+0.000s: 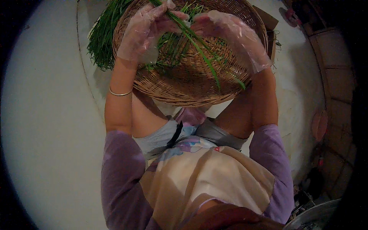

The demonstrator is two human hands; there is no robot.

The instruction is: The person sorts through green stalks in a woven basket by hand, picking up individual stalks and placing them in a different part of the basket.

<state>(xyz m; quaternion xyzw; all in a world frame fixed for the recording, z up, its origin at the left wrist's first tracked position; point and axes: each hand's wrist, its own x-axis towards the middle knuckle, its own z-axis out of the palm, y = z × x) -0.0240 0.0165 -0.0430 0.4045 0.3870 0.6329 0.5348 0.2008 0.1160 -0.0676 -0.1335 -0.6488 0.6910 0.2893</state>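
My left hand [141,36], in a clear plastic glove, grips a few long, thin green leaves, likely chives [205,57]. Their lower ends slant down to the right over a round wicker basket [184,93]. From the other side my right hand [237,36], gloved the same way, reaches in with bent fingers. Its fingertips come close to the leaves; whether they pinch any is hidden. Loose greens [174,50] lie inside the basket beneath both hands. The basket sits in front of me, over my parted knees.
Left of the basket, a thick bundle of long greens [103,43] hangs down. A cardboard box [267,18] shows behind the basket's right rim. A pink oval object [319,125] lies by the tiled strip [339,86] at right. A metal vessel's rim [313,211] is at lower right.
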